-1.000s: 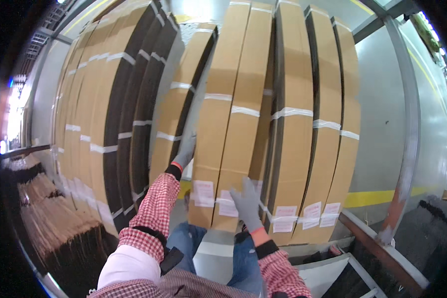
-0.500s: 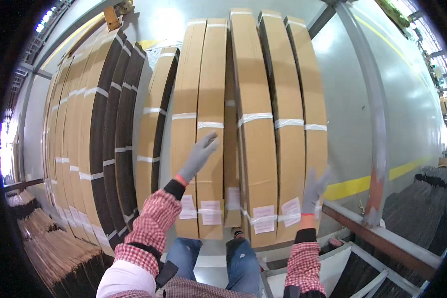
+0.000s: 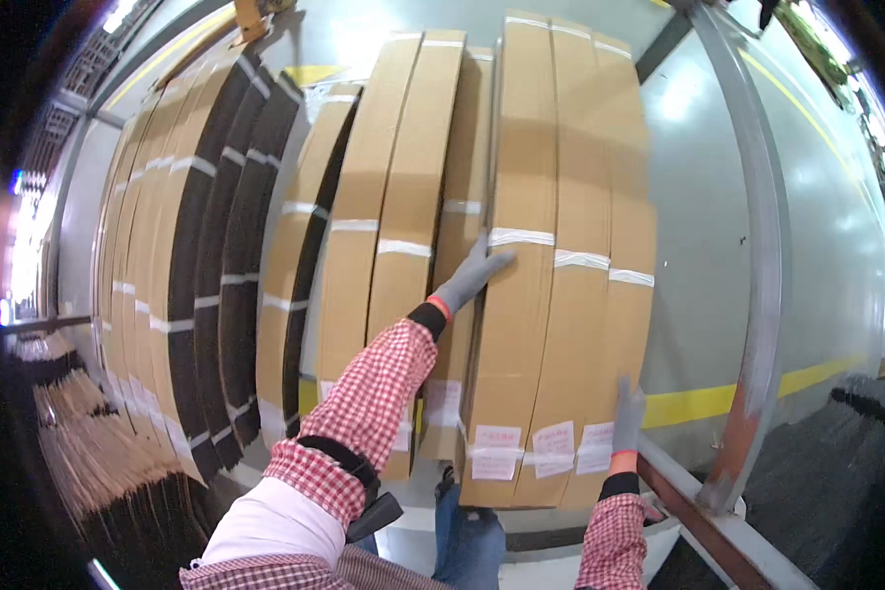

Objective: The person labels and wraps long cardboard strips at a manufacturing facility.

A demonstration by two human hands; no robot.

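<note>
Three long cardboard boxes (image 3: 521, 324) lie side by side at the centre right, bound with white bands and labelled at their near ends. My left hand (image 3: 474, 274), in a grey glove, rests at the left edge of this group, thumb and fingers spread against the leftmost box. Its fingertips are partly hidden along the box's side. My right hand (image 3: 628, 413), gloved too, lies stretched against the right side of the rightmost box (image 3: 627, 344), low near its label. A lower-lying box (image 3: 462, 256) shows in the gap left of the group, under my left wrist.
Two more long boxes (image 3: 403, 177) and a leaning box (image 3: 300, 236) stand to the left. Beyond them is a row of several dark-sided boxes (image 3: 192, 226). A grey metal post (image 3: 762, 246) rises at the right. Stacked flat sheets (image 3: 118, 452) lie at the lower left.
My left hand has moved right, from above the left pair onto the three-box group. The three boxes now sit tightly together, their gaps closed. My right hand now presses against the rightmost box.
</note>
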